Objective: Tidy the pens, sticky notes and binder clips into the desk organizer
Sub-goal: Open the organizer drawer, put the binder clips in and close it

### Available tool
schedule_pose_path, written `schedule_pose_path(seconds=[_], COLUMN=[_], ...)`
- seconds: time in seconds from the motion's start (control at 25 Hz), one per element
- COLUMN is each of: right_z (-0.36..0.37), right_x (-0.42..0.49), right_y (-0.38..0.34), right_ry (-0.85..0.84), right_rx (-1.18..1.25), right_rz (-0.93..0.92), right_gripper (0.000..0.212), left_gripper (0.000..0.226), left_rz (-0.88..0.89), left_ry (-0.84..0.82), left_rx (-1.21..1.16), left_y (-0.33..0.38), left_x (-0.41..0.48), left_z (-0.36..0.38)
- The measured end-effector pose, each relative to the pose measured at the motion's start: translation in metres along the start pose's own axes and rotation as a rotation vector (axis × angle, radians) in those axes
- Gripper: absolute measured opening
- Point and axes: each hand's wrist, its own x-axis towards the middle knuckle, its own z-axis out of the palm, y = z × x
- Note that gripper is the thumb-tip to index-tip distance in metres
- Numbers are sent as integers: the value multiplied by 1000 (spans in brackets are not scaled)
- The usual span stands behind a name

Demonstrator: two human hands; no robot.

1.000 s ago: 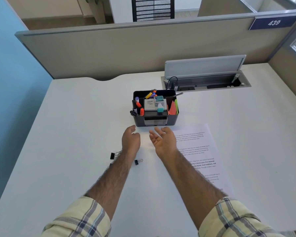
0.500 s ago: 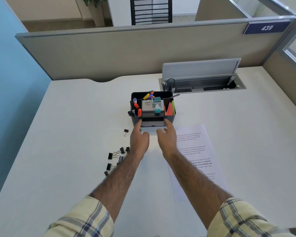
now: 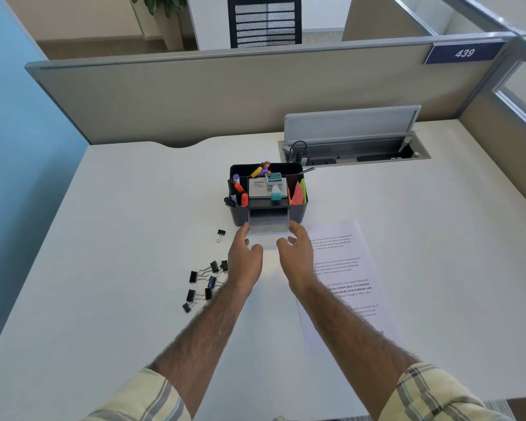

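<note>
A dark grey desk organizer (image 3: 298, 212) stands mid-desk. It holds pens (image 3: 263, 170) at the back, markers (image 3: 238, 192) on the left and orange and green sticky notes (image 3: 297, 194) on the right. Its pale front drawer (image 3: 268, 224) is slid partly out. My left hand (image 3: 245, 259) touches the drawer's left corner with its fingertips. My right hand (image 3: 296, 258) touches the right corner, so the drawer sits between both hands. Several black binder clips (image 3: 201, 284) lie loose left of my left wrist, and one binder clip (image 3: 220, 234) lies apart, nearer the organizer.
A printed sheet of paper (image 3: 343, 268) lies under and right of my right forearm. An open cable box (image 3: 356, 150) with a raised lid is set into the desk behind the organizer. A beige partition (image 3: 225, 95) closes the far edge; a blue wall is at left.
Both hands moved forward from the desk to the organizer's front, and the drawer has slid out toward me. The binder clips came into view as the camera shifted.
</note>
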Motion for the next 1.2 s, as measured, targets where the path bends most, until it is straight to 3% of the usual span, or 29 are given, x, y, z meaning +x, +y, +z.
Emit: schedule_pose_path(seconds=[0.44, 0.64, 0.72, 0.88, 1.04, 1.2], right_z=[-3, -11, -8, 12, 55, 102], right_x=[-7, -19, -30, -43, -26, -3], right_y=[0, 12, 29, 49, 28, -6], right_ry=[18, 157, 60, -271, -506, -572], right_rx=[-24, -158, -259, -617, -979, -1189], right_rz=[-2, -194, -322, -518, -694, -670], right_gripper=[55, 37, 32, 37, 48, 51], left_gripper=[65, 63, 60, 69, 71, 72], left_rz=[26, 127, 192, 110, 123, 161], left_ry=[-7, 41, 158, 254, 162, 143], left_rx=[30, 185, 407, 809, 946, 1015], left_y=[-6, -21, -51, -111, -126, -126], left_x=[-4, -18, -32, -61, -61, -57], left_z=[1, -23, -46, -76, -77, -74])
